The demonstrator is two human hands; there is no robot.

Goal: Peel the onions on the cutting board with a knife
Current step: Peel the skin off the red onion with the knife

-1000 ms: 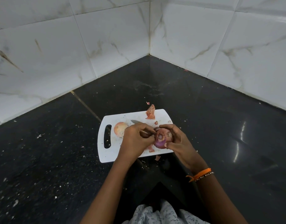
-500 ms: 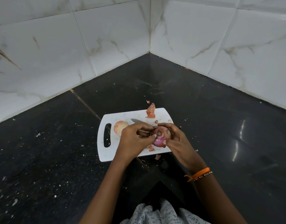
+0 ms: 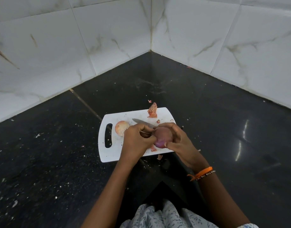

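A white cutting board is laid on a dark counter in a corner of white marbled wall tiles. A reddish onion is held over the board's near right part, gripped by the right hand, whose fingers are curled over its top. A knife is held in the left hand, with the blade pointing far and left, close beside the onion. A second, paler onion is seen on the board, just left of the left hand. A heap of peel lies at the board's far edge. An orange wristband is worn on the right wrist.
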